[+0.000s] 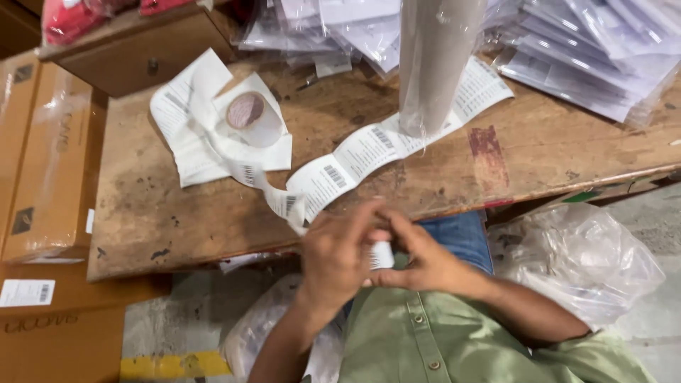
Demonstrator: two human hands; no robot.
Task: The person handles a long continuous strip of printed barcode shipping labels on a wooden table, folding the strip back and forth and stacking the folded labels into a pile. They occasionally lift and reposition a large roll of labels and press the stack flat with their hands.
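Observation:
My left hand (pixel 339 250) and my right hand (pixel 418 257) meet just below the front edge of a worn wooden table (pixel 177 213). Between their fingertips they pinch a small white label (pixel 381 254). A long strip of white barcode labels (pixel 355 156) trails from my hands up across the table and under an upright grey cardboard tube wrapped in clear film (pixel 433 64). A tape roll (pixel 250 117) rests on loose label backing sheets (pixel 191 135) at the table's left.
Stacks of clear plastic packets (pixel 589 57) cover the back of the table. Brown cartons (pixel 50 163) stand to the left. Crumpled clear plastic bags (pixel 582 262) lie on the floor to my right and below my arms. A yellow floor line (pixel 174 365) runs underneath.

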